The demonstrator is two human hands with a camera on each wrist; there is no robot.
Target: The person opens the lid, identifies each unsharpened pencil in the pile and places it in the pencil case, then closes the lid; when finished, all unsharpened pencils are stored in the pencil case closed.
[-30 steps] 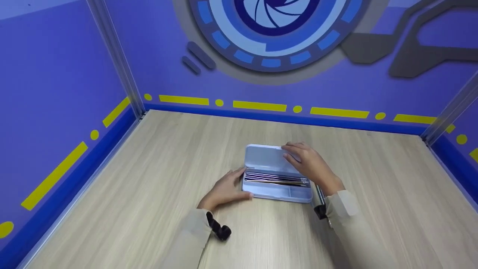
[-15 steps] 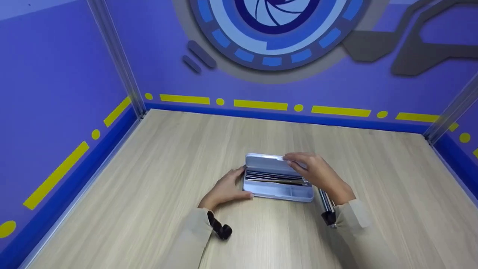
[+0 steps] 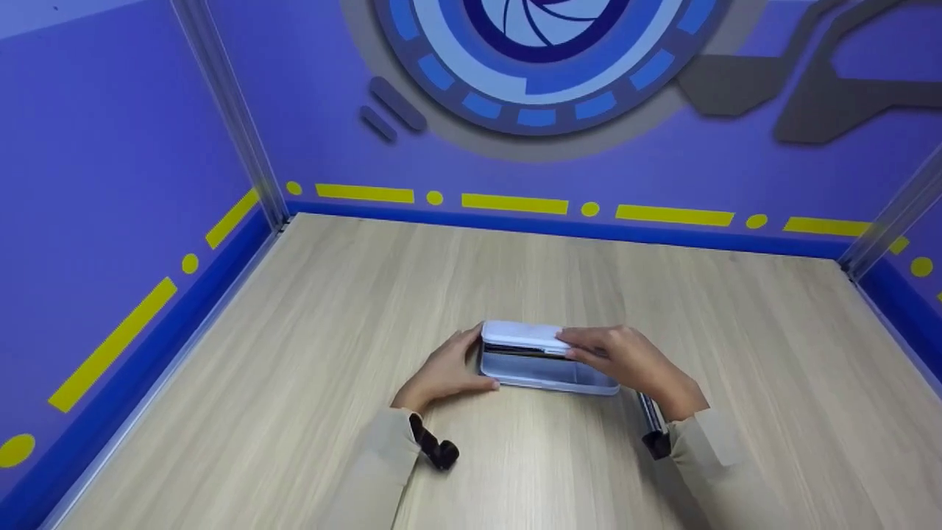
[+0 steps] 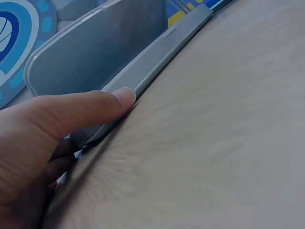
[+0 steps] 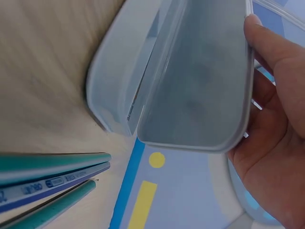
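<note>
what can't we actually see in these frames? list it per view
- Head view: the contents of the pale blue plastic pencil case are hidden by its lowered lid and the right hand.
- Left wrist view: the left hand shows only a thumb and part of the fingers; the rest is cut off by the frame edge.
- Right wrist view: the teal and blue pencils are cut off at the left edge, print too blurred to read.

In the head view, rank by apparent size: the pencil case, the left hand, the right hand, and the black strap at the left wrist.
1. pencil case, the largest.
2. right hand and left hand: these look alike, so no order between them.
3. black strap, the smallest.
</note>
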